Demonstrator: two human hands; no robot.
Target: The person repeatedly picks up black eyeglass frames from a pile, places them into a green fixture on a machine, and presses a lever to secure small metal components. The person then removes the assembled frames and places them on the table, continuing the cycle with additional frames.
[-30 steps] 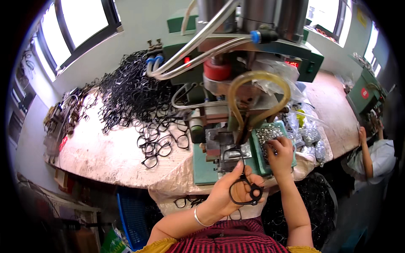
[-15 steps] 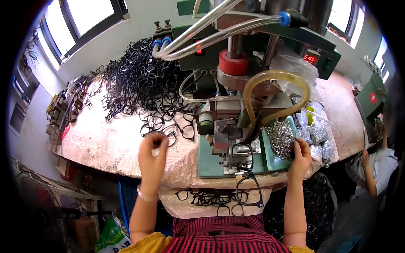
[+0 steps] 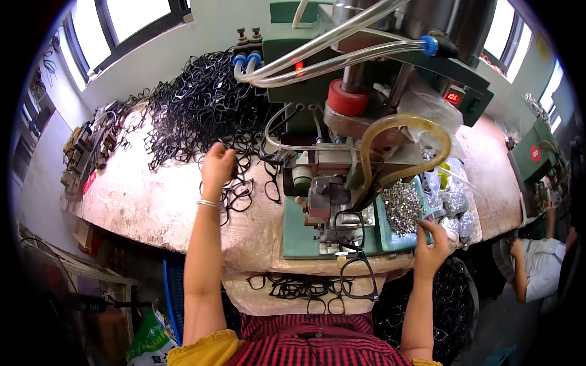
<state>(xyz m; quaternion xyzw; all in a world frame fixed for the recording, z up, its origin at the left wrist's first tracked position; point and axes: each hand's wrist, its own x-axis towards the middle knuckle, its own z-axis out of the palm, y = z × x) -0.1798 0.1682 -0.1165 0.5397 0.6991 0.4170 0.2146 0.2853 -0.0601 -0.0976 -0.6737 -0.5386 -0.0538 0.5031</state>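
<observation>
My left hand [image 3: 217,166] reaches out to the loose black eyeglass frames [image 3: 239,194] at the near edge of a big pile of black frames [image 3: 201,110], fingers curled on one of them. My right hand [image 3: 432,243] rests at the near right edge of a green tray of small silvery metal parts [image 3: 401,208], fingertips pinched over the parts. Between the hands stands a green press machine [image 3: 329,177]. One black frame [image 3: 354,244] hangs from its front over the table edge.
Finished black frames [image 3: 299,287] lie on a cloth in my lap. Clear hoses [image 3: 329,49] and a yellowish tube [image 3: 403,146] arc over the machine. Small bags of parts [image 3: 455,204] sit to the right. Another person [image 3: 537,262] works at far right beside a second green machine [image 3: 537,152].
My left hand let go of the frame at the machine's front and moved left and forward to the loose frames by the pile. My right hand stayed near the parts tray.
</observation>
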